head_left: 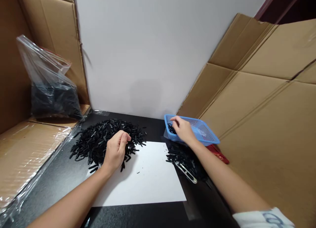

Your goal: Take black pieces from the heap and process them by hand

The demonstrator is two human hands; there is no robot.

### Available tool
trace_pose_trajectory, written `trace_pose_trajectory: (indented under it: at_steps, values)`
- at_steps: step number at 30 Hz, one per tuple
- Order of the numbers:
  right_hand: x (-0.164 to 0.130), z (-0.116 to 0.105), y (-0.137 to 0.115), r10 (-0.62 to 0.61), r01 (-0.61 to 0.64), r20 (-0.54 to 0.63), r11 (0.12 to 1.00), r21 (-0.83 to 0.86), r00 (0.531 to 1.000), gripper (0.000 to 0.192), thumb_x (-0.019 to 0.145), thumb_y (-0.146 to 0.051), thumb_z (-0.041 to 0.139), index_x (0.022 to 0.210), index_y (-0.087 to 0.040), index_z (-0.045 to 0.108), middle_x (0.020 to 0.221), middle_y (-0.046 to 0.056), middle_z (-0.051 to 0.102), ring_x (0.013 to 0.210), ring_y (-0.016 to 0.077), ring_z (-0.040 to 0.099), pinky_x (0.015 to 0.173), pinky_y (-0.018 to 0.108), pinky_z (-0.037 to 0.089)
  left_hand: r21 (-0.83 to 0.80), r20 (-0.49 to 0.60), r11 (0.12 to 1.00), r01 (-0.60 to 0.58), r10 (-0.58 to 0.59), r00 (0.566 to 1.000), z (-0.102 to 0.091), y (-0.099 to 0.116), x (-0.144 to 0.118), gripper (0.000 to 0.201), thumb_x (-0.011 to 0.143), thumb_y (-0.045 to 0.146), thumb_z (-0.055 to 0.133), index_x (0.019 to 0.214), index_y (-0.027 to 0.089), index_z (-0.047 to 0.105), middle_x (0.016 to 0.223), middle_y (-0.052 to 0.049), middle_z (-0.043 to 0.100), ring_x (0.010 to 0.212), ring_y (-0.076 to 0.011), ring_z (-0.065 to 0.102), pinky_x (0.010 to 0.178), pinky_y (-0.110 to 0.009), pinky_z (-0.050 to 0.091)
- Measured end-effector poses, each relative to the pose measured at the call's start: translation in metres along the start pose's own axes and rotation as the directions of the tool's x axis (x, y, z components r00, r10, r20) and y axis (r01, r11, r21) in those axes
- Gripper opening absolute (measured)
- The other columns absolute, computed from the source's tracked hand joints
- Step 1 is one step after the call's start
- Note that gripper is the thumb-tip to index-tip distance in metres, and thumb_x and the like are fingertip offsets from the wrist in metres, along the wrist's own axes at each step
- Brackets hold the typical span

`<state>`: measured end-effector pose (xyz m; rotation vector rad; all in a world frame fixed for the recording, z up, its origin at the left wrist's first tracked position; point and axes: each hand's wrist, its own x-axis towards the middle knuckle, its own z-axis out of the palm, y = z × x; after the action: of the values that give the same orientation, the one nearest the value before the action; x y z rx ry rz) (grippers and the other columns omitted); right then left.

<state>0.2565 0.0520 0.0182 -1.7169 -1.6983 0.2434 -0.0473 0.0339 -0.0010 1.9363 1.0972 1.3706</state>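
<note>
My left hand point(116, 149) is closed in a loose fist at the right edge of a large heap of short black strips point(98, 136). Whatever lies inside its fingers is hidden. Over the left end of a blue plastic basket point(206, 131) is my right hand point(182, 128), its bent fingers and thumb slightly apart, with nothing visible between them. Some black pieces point(171, 128) lie in the basket below those fingertips. A white sheet of paper point(148, 175) lies flat between the hands, with a few tiny black bits on it.
A second pile of black strips point(186, 157) lies in front of the basket, with a white-handled tool point(186, 172) on it. Something red point(218, 154) is beside the basket. A clear bag of dark material point(54, 96) stands at left. Cardboard point(266, 99) walls the right side.
</note>
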Motion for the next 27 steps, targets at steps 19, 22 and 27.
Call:
trace_pose_trajectory:
  at_steps: [19,22,27]
  values:
    - [-0.011,0.014,-0.091,-0.303,0.171,0.428,0.932,0.319,0.851,0.131,0.055,-0.03,0.087,0.156,-0.013,0.004,0.059,-0.013,0.04,0.049,0.0118,0.041,0.05,0.024,0.034,0.55,0.256,0.827,-0.12,-0.03,0.966,-0.029,0.025,0.035,0.112,0.06,0.053,0.08,0.152,0.023,0.025,0.125,-0.013,0.04,0.116,-0.0349,0.041,0.1,-0.051,0.035]
    - [0.005,-0.027,-0.074,-0.214,0.118,0.425,0.963,0.242,0.879,0.125,0.065,-0.03,0.081,0.155,-0.013,-0.004,0.057,-0.015,0.036,0.044,0.0099,0.034,0.047,0.023,0.029,0.609,0.232,0.79,-0.077,-0.084,0.969,-0.065,0.027,0.059,0.118,0.054,0.056,0.081,0.151,0.014,0.029,0.114,-0.014,0.045,0.11,-0.0386,0.044,0.095,-0.052,0.037]
    - [-0.004,-0.087,-0.055,-0.125,0.083,0.444,0.99,0.111,0.887,0.11,0.067,-0.029,0.08,0.155,-0.015,0.016,0.056,-0.012,0.042,0.046,0.0109,0.037,0.047,0.023,0.03,0.681,0.272,0.727,-0.088,-0.14,0.952,-0.124,0.023,0.061,0.122,0.051,0.076,0.067,0.148,0.009,0.034,0.093,-0.005,0.047,0.097,-0.0322,0.048,0.091,-0.045,0.04]
